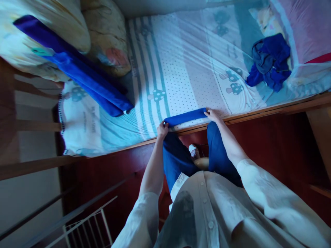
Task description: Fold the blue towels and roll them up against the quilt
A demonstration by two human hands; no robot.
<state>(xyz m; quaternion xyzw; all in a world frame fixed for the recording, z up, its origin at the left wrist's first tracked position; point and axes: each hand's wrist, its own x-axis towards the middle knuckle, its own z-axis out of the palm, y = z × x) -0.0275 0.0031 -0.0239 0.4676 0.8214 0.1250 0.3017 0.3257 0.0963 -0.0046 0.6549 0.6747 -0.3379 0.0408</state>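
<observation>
A narrow blue strip of folded cloth [185,117] lies along the near edge of the bed. Its left end is pinched in the fingers of my left hand [162,130]. At the opposite end, my right hand [211,115] grips the corner between thumb and fingers. The strip looks fairly flat and straight between both hands, resting on the patterned bedsheet [178,65]. Up and to the left lie long folded blue cloths [95,84], with a small green patch near their far end. What kind of cloth the strip is, I cannot tell.
A crumpled blue garment [271,62] lies on the right of the bed, beside a sheer-covered pink bundle [307,31]. Pillows [111,44] and a pale quilt [67,20] fill the far left. A wooden bed rail [258,108] and a white wire rack [89,220] are nearby.
</observation>
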